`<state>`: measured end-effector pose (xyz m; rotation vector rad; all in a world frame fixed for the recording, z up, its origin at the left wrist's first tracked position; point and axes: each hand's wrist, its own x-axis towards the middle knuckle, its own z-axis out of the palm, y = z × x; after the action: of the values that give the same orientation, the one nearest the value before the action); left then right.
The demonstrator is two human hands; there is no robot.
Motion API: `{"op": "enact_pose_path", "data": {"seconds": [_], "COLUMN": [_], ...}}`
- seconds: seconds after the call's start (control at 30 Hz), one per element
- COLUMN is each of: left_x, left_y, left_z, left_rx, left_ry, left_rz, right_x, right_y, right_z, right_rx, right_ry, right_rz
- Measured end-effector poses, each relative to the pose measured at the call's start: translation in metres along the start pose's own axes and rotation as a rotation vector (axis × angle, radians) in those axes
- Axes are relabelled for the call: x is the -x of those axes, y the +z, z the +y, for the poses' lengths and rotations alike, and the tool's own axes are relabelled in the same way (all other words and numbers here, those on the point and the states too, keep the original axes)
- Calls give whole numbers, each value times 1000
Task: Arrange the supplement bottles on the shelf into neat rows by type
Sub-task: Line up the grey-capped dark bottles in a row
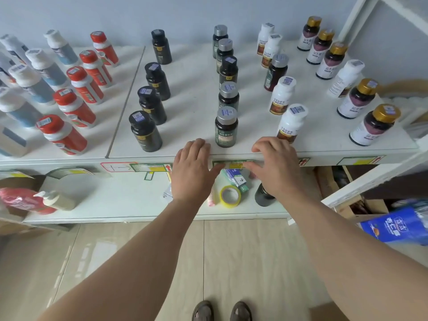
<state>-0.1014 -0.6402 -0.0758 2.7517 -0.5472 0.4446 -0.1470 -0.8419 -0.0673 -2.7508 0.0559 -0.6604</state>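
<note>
Shelf (324,144) of bottle rows (hands (192,172) empty)

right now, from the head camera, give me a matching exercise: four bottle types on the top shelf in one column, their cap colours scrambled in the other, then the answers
Column one:
1. nearest bottle in the row just beyond the left hand: dark bottle
2. nearest bottle at the far right: purple-and-white bottle
3. nearest bottle in the red-labelled row: red bottle
4. nearest bottle beyond the right hand: white bottle

Column two:
A. gold cap
B. white cap
C. silver-grey cap
D. red cap

Pairs: 1-C, 2-A, 3-D, 4-B
</note>
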Motion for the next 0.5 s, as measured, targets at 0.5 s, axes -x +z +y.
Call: {"op": "enact_pose_path", "data": {"seconds": [0.5], "left_x": [1], "left_y": [-5], "left_z": [-1], "left_rx": [43], "left_ry": [-2], "left_rz": [-29], "right_x": [-1], "right_y": [-5], "right_z": [1], "right_rx": [-57], "right_ry": [0], "right_rz": [-49]}}
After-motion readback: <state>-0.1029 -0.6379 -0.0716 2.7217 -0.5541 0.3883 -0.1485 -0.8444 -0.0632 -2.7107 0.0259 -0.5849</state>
